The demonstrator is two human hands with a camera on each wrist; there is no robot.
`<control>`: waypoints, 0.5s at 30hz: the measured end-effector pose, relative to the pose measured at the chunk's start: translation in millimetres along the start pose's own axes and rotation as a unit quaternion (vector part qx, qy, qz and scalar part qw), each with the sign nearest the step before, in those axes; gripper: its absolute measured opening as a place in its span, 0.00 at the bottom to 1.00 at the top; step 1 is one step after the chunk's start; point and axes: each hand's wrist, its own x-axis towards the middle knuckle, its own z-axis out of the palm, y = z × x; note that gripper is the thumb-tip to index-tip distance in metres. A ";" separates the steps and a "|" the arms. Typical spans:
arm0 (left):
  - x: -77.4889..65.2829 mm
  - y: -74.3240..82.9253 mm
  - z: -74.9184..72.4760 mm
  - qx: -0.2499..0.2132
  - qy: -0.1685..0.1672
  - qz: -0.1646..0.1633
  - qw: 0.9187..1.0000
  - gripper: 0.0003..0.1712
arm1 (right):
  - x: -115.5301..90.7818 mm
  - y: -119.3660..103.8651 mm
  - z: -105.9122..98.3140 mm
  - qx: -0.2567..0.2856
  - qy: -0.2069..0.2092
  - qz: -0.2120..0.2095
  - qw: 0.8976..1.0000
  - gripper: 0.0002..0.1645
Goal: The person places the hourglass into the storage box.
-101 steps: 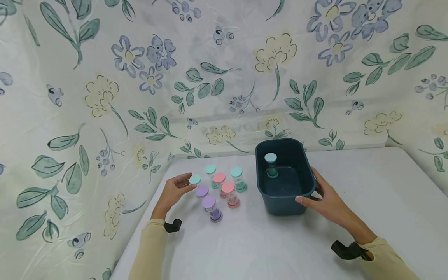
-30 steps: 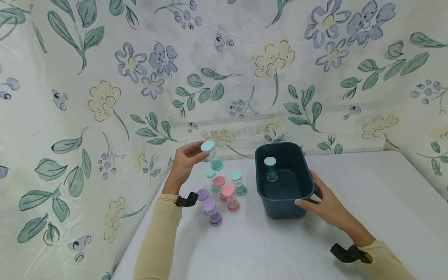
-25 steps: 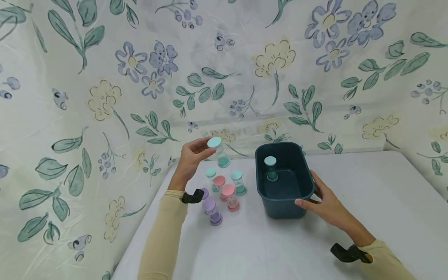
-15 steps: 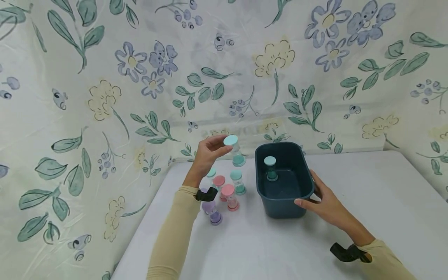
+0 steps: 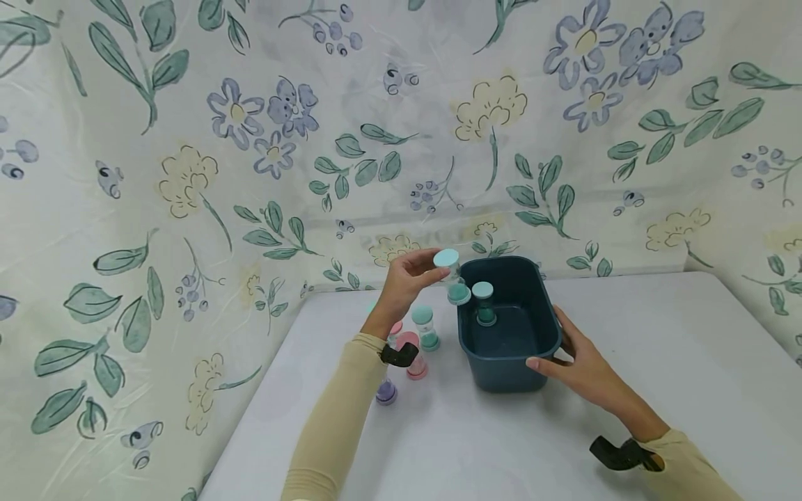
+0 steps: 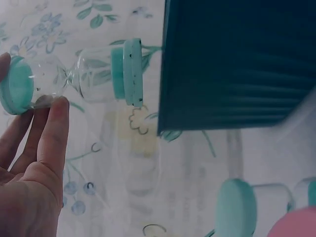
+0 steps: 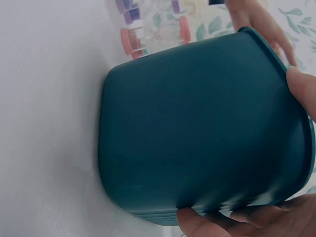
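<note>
My left hand [image 5: 404,282] pinches a mint-capped sand timer [image 5: 454,277] by its upper end. The timer hangs slightly tilted at the left rim of a dark teal plastic bin [image 5: 510,374]. In the left wrist view, its clear glass bulbs show between thumb and fingers, with the bin wall [image 6: 232,69] close by. Another mint sand timer [image 5: 484,306] stands upright inside the bin. My right hand [image 5: 579,355] grips the bin's near right corner, thumb at the rim and fingers along the side [image 7: 256,217].
Left of the bin stand more sand timers: a mint one [image 5: 426,327], a pink one [image 5: 415,362], and a purple one [image 5: 386,392]. Others are partly hidden behind my left forearm. A floral cloth [image 5: 351,174] hangs behind the white table [image 5: 476,445].
My left hand has picked the mint sand timer up from the group, lifted it and carried it right to the bin's left rim. The right hand stays on the bin.
</note>
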 end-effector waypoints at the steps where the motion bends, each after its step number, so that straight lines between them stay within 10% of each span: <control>1: 0.6 -1.9 2.6 -0.005 0.000 -0.002 1.000 0.23 | 0.0 0.5 0.1 0.001 0.001 -0.002 1.000 0.66; 15: 7.6 -8.7 29.1 -0.010 0.003 -0.004 1.000 0.22 | 0.7 3.6 -0.1 0.002 0.005 -0.016 1.000 0.64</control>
